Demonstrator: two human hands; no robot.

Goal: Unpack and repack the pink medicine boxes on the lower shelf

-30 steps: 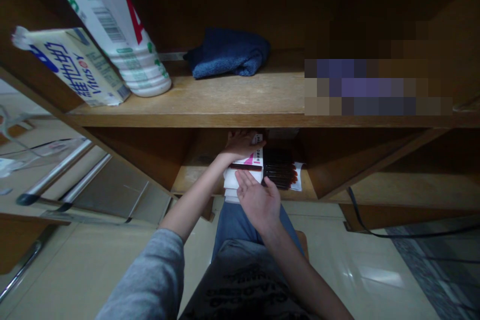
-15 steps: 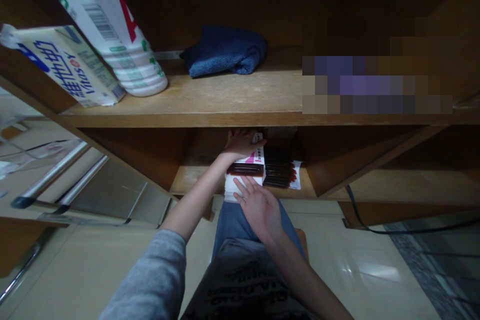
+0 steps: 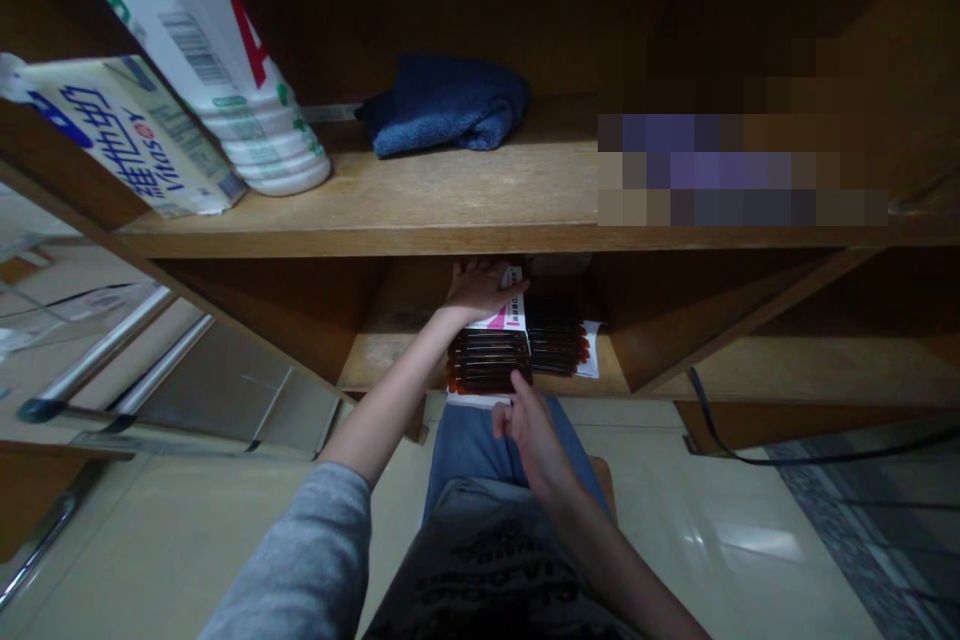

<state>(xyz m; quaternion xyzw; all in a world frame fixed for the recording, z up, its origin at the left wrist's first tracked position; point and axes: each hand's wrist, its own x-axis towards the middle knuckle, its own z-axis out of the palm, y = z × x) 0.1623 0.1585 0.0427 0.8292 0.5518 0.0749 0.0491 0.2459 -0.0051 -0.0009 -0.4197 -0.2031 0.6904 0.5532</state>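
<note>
On the lower shelf lies a white carton with pink print (image 3: 511, 316). My left hand (image 3: 484, 292) rests flat across its top, fingers spread. Beside the hand, nearer to me, is a row of slender dark-brown tubes with reddish ends (image 3: 487, 360), perhaps vials. More dark tubes (image 3: 556, 345) lie to the right, with white card showing beyond their ends. My right hand (image 3: 526, 425) is at the near edge of the row, index finger stretched out by the tubes and the other fingers partly curled. I see nothing held in it.
On the upper shelf (image 3: 450, 205) stand a drink carton (image 3: 142, 145) and a white bottle (image 3: 247, 100), with a folded blue cloth (image 3: 450, 105) to their right. The shelf's wooden edge overhangs my hands. Metal rails (image 3: 112, 360) are at left; a black cable (image 3: 720, 440) hangs at right.
The white surface under my right hand no longer covers the near tubes, and more of them show. My right hand has turned from spread fingers to a stretched index finger. My left hand stays put.
</note>
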